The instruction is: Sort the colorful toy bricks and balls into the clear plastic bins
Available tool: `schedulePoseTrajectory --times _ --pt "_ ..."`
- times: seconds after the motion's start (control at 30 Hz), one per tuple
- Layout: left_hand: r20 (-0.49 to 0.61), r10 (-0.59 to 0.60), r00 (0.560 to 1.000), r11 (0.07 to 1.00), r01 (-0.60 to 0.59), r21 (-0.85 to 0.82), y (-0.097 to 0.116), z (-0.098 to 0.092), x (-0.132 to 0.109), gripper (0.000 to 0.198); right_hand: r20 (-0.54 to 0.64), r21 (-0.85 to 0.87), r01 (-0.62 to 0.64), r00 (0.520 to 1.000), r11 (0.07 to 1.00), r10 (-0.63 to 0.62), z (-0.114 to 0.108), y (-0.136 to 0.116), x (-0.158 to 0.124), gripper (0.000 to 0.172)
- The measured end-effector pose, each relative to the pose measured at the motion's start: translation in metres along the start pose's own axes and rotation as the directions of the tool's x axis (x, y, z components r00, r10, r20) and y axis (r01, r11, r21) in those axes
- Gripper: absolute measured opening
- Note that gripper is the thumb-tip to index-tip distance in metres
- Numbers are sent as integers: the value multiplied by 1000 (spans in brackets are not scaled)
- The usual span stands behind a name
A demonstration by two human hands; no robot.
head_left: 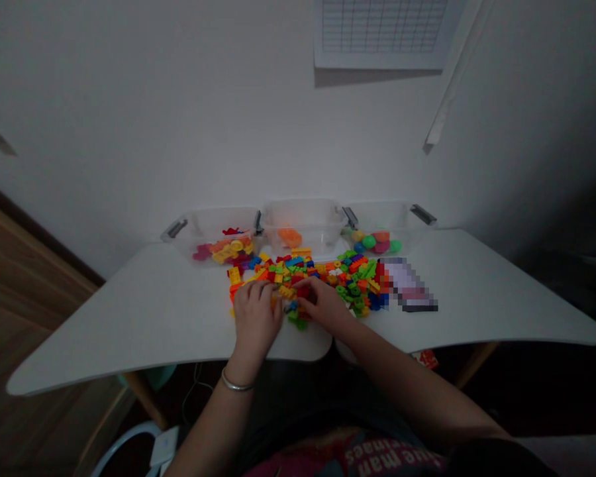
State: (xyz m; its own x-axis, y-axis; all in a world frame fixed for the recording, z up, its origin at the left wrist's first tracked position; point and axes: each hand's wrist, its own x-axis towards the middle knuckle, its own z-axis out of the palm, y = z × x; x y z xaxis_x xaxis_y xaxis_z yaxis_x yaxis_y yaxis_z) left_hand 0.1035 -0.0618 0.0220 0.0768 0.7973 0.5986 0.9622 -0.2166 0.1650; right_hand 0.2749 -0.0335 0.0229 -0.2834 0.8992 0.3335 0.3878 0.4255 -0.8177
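**Hand state:** L hand (pixel 255 317) and R hand (pixel 318 301) work together at the near edge of the loose plastic building bricks (pixel 322 278), w/ fingertips almost meeting over the pile. Both sets of fingers curl downward; the hands hide whatever lies beneath them. A red brick (pixel 303 290) sits directly at the R fingertips. Grip cannot be confirmed for either hand (contact is visible, a clamp is not).

**Arm pose:** L forearm rises almost straight from the lower frame, w/ a silver bangle (pixel 237 380) at the wrist. R forearm angles in from the lower right. Both upper arms are cut off by the frame, as is the printed shirt (pixel 345 457) below them.

**Work area:** The pile lies centrally on the white table (pixel 129 324), just in front of 3 clear plastic bins w/ grey clips: left bin (pixel 193 232), middle bin (pixel 302 218), right bin (pixel 385 215). Left bin holds mixed red, yellow and orange pieces; middle bin, orange pieces; right bin, rounded multicolour pieces. Exact shapes are hard to make out through the plastic in the dim light.

**Obscured item:** A pixelated patch (pixel 407 285) lies just right of the pile; its contents are unreadable.
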Motion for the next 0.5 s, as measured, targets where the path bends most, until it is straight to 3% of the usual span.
schedulePoseTrajectory --times 0.1,0.23,0.4,0.5 --pt "-2 -44 999 990 44 134 -3 2 -6 37 -47 -41 126 991 991 -127 -2 2 -2 23" --pt "12 -72 997 979 69 191 -2 7 -12 45 -63 -87 259 962 962 -265 -1 4 -4 23" --pt "38 -15 999 988 9 155 -4 12 -10 49 -87 -93 232 967 968 -240 -2 9 -5 32" --pt "44 -29 999 994 25 106 -5 14 -8 47 -167 -64 148 973 987 -157 -17 12 -2 32"
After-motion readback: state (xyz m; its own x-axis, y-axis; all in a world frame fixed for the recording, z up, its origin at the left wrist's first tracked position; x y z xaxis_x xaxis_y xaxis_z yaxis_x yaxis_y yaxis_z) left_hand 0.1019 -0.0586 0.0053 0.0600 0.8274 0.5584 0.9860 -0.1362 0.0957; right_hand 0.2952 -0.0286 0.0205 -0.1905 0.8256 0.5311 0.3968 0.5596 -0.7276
